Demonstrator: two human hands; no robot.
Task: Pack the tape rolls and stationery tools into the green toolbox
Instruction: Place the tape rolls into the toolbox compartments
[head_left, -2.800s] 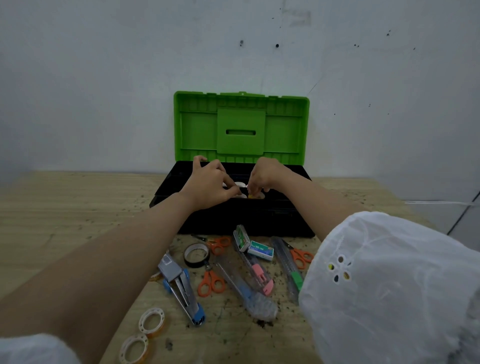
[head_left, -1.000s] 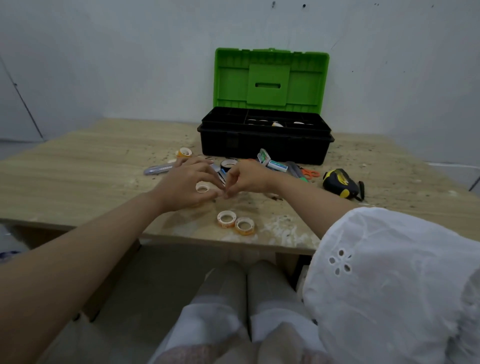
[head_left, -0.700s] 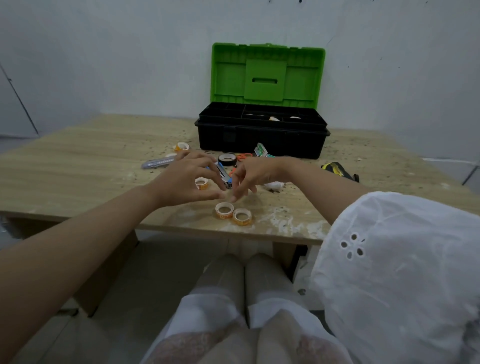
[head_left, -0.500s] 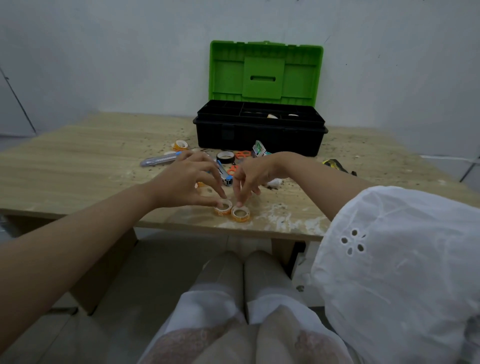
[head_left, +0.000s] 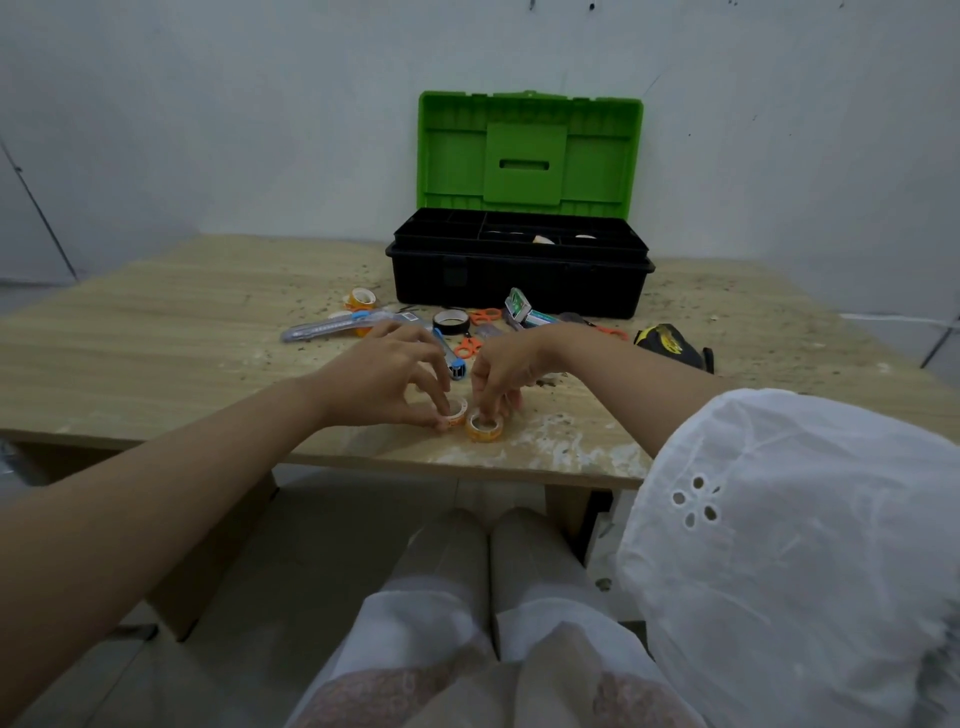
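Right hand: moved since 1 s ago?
Yes. Right hand drew away from the toolbox toward the near edge of the table, onto the orange tape roll.

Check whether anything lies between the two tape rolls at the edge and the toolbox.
Scissors, black tape and a staple box lie between; the toolbox lid is open, so lifting the rolls over should clear them.

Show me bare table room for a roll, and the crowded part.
Bare: the table left of the utility knife, and right of the tape measure. Crowded: the strip before the toolbox, with scissors, and the near edge, where the left hand pinches a white roll and the right hand an orange roll.
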